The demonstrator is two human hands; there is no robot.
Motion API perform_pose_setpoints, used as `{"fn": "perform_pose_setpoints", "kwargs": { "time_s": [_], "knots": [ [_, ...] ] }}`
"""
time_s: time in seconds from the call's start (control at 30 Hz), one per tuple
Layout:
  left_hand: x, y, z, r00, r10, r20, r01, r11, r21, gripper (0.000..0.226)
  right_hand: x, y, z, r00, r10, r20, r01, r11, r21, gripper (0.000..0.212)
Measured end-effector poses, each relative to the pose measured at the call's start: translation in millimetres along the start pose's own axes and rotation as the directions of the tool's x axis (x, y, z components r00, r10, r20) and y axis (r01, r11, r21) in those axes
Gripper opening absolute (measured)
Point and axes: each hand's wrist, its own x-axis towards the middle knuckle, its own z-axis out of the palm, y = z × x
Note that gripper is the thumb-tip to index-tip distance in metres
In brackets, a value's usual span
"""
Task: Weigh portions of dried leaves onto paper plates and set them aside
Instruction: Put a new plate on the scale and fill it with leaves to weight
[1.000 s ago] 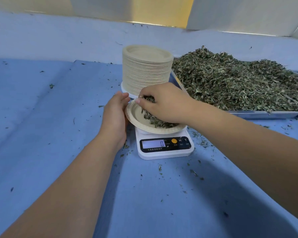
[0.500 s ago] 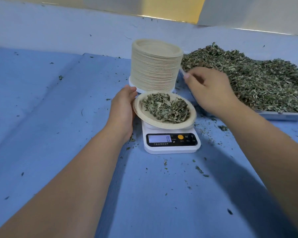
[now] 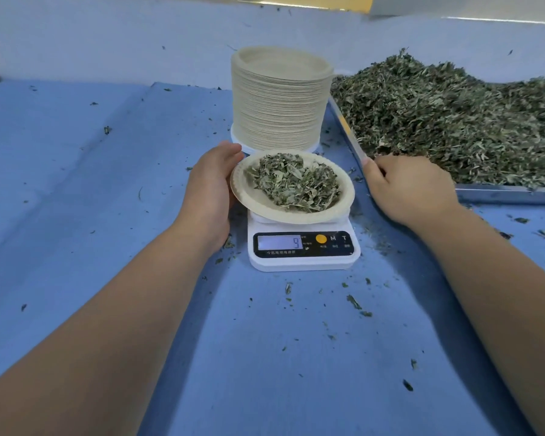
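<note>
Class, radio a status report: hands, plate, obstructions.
Left hand against paper plate rim, grip unclear. Right hand loosely curled beside tray. Leaves on plate, scale reads 9. Plate stack close behind.
</note>
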Motion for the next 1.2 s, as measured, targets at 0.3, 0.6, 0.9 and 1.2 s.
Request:
{"fn": "perform_pose_setpoints", "kwargs": {
  "time_s": [0.3, 0.6, 0.9, 1.2],
  "knots": [
    [5, -4, -3, 0.995, 0.100, 0.012, -0.101, 0.982, 0.160, 0.032, -3, -12, -14, 0.987, -0.065, -0.144, 0.085, 0.986, 0.144, 0.036],
    [5, -8, -8, 0.987, 0.145, 0.074, -0.158, 0.964, 0.214, 0.028, -26, -77, -48, 0.951, -0.307, 0.040, 0.262, 0.866, 0.425, 0.049],
    [23, -14, -2, 0.995, 0.101, 0.007, -0.096, 0.913, 0.397, 0.021, -26, -78, -47, 0.950, -0.292, 0.110, 0.200, 0.840, 0.505, 0.033],
    [20, -14, -6, 0.992, 0.118, 0.036, -0.123, 0.922, 0.368, 0.026, -18, -76, -42, 0.979, -0.203, -0.029, 0.181, 0.790, 0.586, 0.016]
  ]
}}
